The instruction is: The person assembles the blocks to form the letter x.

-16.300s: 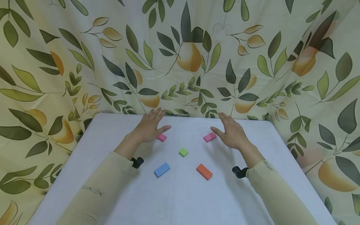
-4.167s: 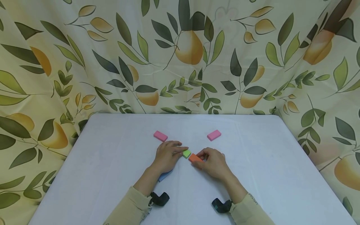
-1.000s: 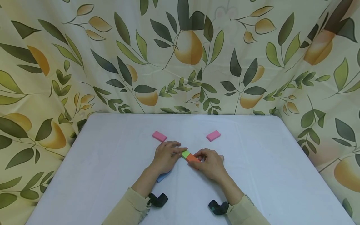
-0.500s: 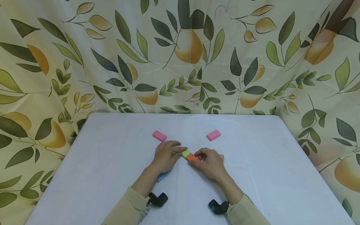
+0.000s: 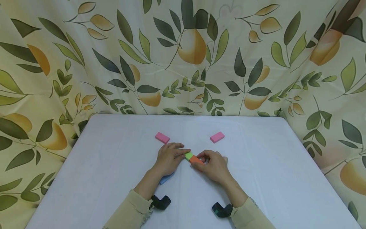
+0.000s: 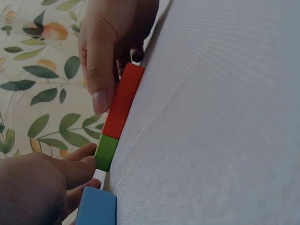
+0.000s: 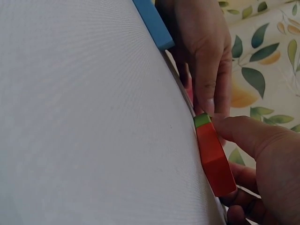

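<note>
Head view evenly but rather dimly lit, apparently from above, with faint, soft-edged shadows on the white tabletop (image 5: 183,206); both wrist views run darker and softer, fine rippled banding marks the cloth, and the left hand (image 6: 30,190) sits in shade.

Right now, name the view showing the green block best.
Left wrist: the green block shows largest, its side nearly whole. Head: small, partly covered by the left hand. Right wrist: just a small patch.
</note>
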Available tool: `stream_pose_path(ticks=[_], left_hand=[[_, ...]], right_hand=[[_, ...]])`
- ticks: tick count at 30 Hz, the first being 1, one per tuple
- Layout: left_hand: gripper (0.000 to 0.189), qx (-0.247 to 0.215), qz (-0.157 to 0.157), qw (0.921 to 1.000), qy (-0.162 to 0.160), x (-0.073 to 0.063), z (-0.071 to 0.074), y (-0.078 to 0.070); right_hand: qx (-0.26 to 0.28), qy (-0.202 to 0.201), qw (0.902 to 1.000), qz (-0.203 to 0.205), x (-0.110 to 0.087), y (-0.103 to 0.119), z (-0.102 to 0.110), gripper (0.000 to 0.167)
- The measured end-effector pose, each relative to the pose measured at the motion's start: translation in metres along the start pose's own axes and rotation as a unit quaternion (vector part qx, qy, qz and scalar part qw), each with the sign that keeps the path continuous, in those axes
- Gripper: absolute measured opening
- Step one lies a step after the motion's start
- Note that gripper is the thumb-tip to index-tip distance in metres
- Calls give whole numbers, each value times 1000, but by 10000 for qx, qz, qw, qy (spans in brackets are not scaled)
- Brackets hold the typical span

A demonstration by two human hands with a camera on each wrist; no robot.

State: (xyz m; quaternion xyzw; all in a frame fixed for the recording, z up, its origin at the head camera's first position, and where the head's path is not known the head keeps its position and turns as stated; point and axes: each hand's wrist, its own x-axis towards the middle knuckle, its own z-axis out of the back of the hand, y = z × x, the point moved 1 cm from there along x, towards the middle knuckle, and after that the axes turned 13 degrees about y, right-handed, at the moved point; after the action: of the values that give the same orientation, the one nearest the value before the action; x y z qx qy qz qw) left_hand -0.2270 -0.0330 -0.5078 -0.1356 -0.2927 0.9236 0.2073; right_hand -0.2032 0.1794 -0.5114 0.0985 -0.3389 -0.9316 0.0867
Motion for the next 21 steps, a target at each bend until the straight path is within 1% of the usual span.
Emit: stream_pose_path(ticks=[10,15,21], left_hand=[[32,5,-7,10000,-6,0,0,0],[32,6,-43,10000,-29,0,1,0],[32,-9,-74,10000,-33,-1,0,1]], right_hand=[[10,33,10000,14,0,1,2,31],[18,19,10000,56,0,0,2,27],[34,68,10000,7,1,-1,2,22]])
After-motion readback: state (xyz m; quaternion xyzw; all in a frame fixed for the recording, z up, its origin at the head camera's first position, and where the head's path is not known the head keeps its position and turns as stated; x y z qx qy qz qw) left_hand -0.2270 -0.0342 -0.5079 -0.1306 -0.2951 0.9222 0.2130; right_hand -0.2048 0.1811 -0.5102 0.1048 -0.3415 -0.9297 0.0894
